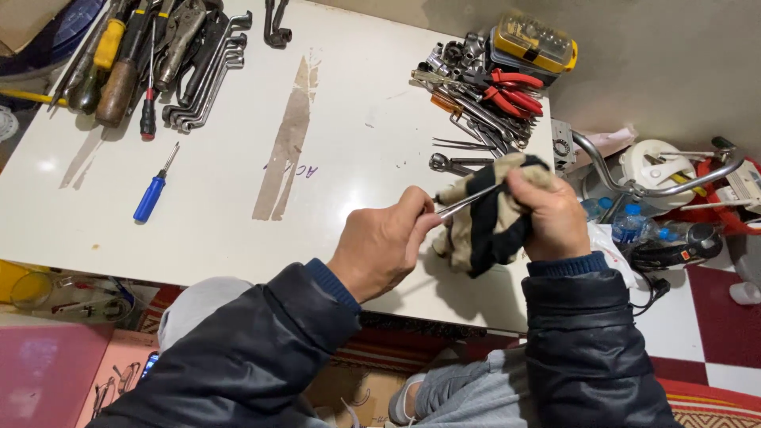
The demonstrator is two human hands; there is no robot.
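White worktable [238, 198], tools heaped far left and far right. Left hand [380, 250] pinches near end of thin metal tool [468, 202]; right hand [551, 218] clamps soft striped rag [483, 230] round its far end. Tool probably stiff, light, slick; hold by bare end.

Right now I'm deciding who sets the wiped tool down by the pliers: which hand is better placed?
Probably the left hand: it pinches the slim metal tool directly. The right hand is wrapped in the rag, though nearer the red pliers.
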